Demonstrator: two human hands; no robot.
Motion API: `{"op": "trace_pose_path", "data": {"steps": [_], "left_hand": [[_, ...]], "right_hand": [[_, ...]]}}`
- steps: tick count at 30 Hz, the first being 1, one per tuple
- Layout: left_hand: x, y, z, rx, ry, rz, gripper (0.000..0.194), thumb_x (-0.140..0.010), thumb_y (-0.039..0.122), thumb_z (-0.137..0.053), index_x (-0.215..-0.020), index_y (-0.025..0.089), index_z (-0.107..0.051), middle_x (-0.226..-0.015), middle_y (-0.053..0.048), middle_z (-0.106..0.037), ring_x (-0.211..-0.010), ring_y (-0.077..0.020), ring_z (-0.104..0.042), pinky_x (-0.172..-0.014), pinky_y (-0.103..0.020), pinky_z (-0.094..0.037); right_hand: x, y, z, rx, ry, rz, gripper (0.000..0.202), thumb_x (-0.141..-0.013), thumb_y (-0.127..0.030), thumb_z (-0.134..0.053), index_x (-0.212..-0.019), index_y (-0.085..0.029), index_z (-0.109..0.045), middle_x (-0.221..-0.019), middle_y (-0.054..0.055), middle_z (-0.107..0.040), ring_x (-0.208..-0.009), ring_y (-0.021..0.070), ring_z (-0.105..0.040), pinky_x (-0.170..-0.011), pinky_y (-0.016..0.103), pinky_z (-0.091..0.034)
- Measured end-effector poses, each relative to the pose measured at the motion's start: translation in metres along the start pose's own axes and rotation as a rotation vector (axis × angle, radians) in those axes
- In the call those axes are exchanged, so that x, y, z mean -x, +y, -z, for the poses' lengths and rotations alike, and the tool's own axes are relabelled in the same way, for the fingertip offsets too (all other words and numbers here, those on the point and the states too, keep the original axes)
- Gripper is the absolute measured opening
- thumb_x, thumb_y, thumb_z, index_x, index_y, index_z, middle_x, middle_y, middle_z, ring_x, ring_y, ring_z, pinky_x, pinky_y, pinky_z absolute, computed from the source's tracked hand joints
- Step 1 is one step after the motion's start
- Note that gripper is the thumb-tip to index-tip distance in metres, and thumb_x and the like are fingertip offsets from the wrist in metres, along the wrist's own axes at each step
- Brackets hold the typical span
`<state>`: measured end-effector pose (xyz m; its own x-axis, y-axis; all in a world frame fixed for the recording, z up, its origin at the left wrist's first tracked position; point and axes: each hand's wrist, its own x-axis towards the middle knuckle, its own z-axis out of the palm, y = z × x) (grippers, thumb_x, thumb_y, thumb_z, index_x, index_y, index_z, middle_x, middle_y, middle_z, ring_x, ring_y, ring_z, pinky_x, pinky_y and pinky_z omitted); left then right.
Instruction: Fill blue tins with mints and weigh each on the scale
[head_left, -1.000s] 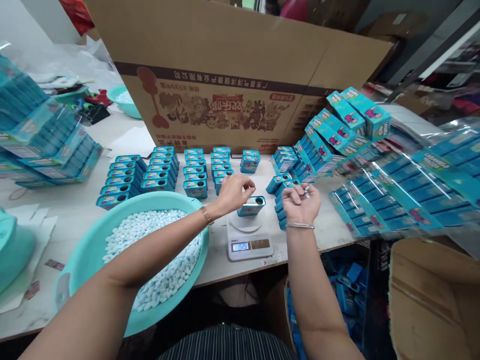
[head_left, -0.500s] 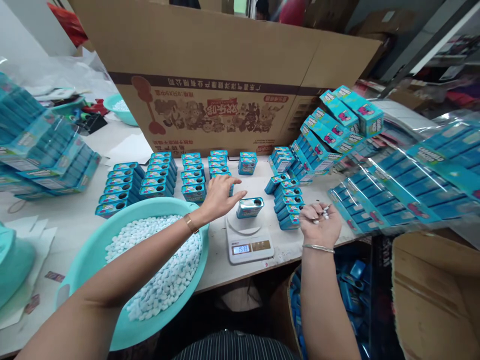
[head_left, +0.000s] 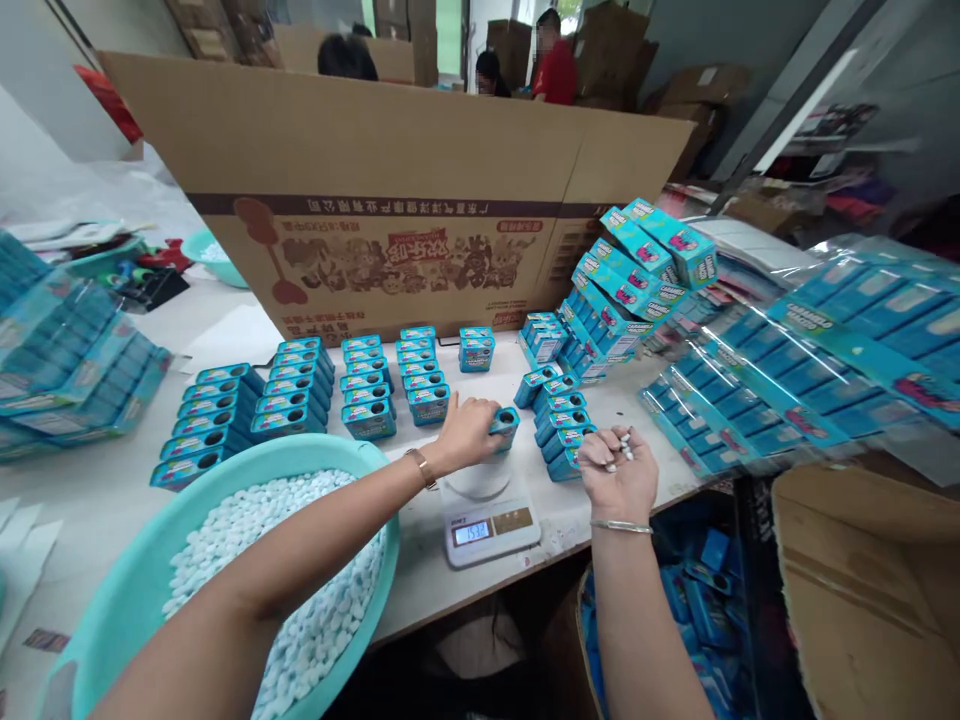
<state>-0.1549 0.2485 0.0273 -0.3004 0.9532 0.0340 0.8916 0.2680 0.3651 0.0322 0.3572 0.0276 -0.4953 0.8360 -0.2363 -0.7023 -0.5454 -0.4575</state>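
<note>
My left hand (head_left: 469, 432) is closed around a small blue tin (head_left: 507, 424) with a round hole in its top. The tin is at the white digital scale (head_left: 491, 530); whether it still touches the plate I cannot tell. To the right, my right hand (head_left: 619, 480) is palm up with curled fingers, cupping several small white candies (head_left: 621, 446). Close to it stands a short row of blue tins (head_left: 566, 440). Under my left forearm sits a turquoise basin (head_left: 379, 470) holding a heap of white candies (head_left: 330, 590).
Rows of open-topped tins (head_left: 367, 412) stand left of the scale. A large cardboard box (head_left: 420, 150) rises behind them. Display boxes (head_left: 645, 260) and wrapped packs (head_left: 810, 350) are stacked right, more packs (head_left: 82, 360) left. Below the table's right edge, a carton holds loose tins (head_left: 705, 600).
My left hand has come down from above the scale and closed on the tin. My right hand still cups the candies. The head view has tilted upward, showing people behind the box.
</note>
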Motion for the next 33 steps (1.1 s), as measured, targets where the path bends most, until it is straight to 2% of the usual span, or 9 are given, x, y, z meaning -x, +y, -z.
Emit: {"op": "trace_pose_path", "data": {"steps": [4, 9, 13, 16, 20, 23, 26, 29, 33], "left_hand": [[-0.047, 0.0, 0.004, -0.007, 0.092, 0.079, 0.024, -0.084, 0.032, -0.056, -0.103, 0.018, -0.06, -0.11, -0.013, -0.067, -0.111, -0.0332, -0.058, -0.105, -0.052, -0.031], [-0.099, -0.005, -0.013, 0.026, 0.026, 0.221, 0.032, -0.078, 0.013, -0.055, -0.109, 0.011, -0.059, -0.117, -0.022, -0.063, -0.111, -0.034, -0.061, -0.083, -0.038, -0.047], [-0.125, -0.016, -0.02, 0.087, -0.073, 0.182, 0.043, -0.071, 0.016, -0.066, -0.113, 0.012, -0.059, -0.111, -0.017, -0.068, -0.1, -0.0285, -0.067, -0.075, -0.029, -0.05], [-0.144, -0.033, -0.005, 0.1, -0.065, 0.142, 0.06, -0.073, 0.026, -0.068, -0.128, 0.012, -0.049, -0.124, -0.016, -0.063, -0.11, -0.0256, -0.063, -0.084, -0.027, -0.049], [-0.163, -0.063, 0.017, 0.018, 0.06, 0.186, 0.086, -0.075, 0.028, -0.067, -0.144, 0.01, -0.02, -0.151, -0.024, -0.03, -0.141, -0.0341, -0.028, -0.11, -0.043, -0.032], [-0.166, -0.082, 0.018, -0.042, 0.032, 0.208, 0.095, -0.06, 0.018, -0.077, -0.14, 0.012, -0.027, -0.146, -0.025, -0.034, -0.138, -0.0409, -0.027, -0.107, -0.054, -0.033], [-0.161, -0.088, 0.014, -0.078, -0.005, 0.17, 0.071, -0.063, 0.013, -0.071, -0.127, 0.016, -0.042, -0.131, -0.019, -0.048, -0.125, -0.0347, -0.043, -0.096, -0.045, -0.045], [-0.146, -0.079, 0.024, -0.109, 0.019, 0.133, 0.06, -0.068, 0.014, -0.064, -0.124, 0.016, -0.043, -0.127, -0.016, -0.047, -0.121, -0.031, -0.044, -0.094, -0.04, -0.046], [-0.101, -0.05, 0.057, -0.132, 0.059, 0.078, 0.062, -0.07, 0.023, -0.064, -0.126, 0.017, -0.04, -0.123, -0.014, -0.047, -0.116, -0.0302, -0.045, -0.095, -0.039, -0.044]], "right_hand": [[0.0, -0.004, 0.003, -0.024, 0.058, 0.005, 0.017, -0.079, -0.019, -0.054, -0.066, -0.019, -0.043, -0.052, -0.008, -0.036, -0.039, 0.0047, -0.035, -0.037, 0.015, -0.034], [-0.002, -0.005, 0.005, 0.007, 0.026, 0.003, 0.017, -0.075, -0.018, -0.058, -0.066, -0.02, -0.043, -0.052, -0.009, -0.038, -0.04, 0.0041, -0.037, -0.038, 0.015, -0.035], [-0.007, -0.01, 0.011, -0.01, 0.041, -0.005, 0.019, -0.073, -0.014, -0.059, -0.067, -0.02, -0.043, -0.053, -0.008, -0.04, -0.041, 0.0041, -0.039, -0.038, 0.015, -0.037], [-0.011, -0.014, 0.017, -0.04, 0.071, -0.001, 0.018, -0.073, -0.013, -0.058, -0.067, -0.02, -0.042, -0.053, -0.008, -0.041, -0.041, 0.0047, -0.039, -0.038, 0.015, -0.037], [-0.018, -0.01, 0.023, -0.028, 0.031, -0.007, 0.018, -0.074, -0.013, -0.058, -0.069, -0.02, -0.043, -0.053, -0.008, -0.042, -0.041, 0.0048, -0.04, -0.039, 0.014, -0.037], [-0.021, -0.004, 0.022, -0.023, -0.006, -0.042, 0.02, -0.075, -0.012, -0.06, -0.069, -0.02, -0.043, -0.054, -0.008, -0.042, -0.042, 0.0047, -0.041, -0.04, 0.014, -0.037], [-0.021, -0.001, 0.018, -0.044, -0.01, -0.067, 0.02, -0.075, -0.011, -0.06, -0.068, -0.019, -0.043, -0.053, -0.008, -0.042, -0.041, 0.0049, -0.04, -0.039, 0.015, -0.037], [-0.016, -0.004, 0.014, -0.072, 0.001, -0.066, 0.019, -0.075, -0.01, -0.058, -0.069, -0.019, -0.043, -0.053, -0.008, -0.042, -0.042, 0.0053, -0.04, -0.039, 0.015, -0.037], [-0.005, -0.01, 0.011, -0.083, -0.004, -0.055, 0.018, -0.076, -0.011, -0.056, -0.068, -0.019, -0.043, -0.055, -0.008, -0.042, -0.042, 0.0053, -0.039, -0.039, 0.015, -0.036]]}}
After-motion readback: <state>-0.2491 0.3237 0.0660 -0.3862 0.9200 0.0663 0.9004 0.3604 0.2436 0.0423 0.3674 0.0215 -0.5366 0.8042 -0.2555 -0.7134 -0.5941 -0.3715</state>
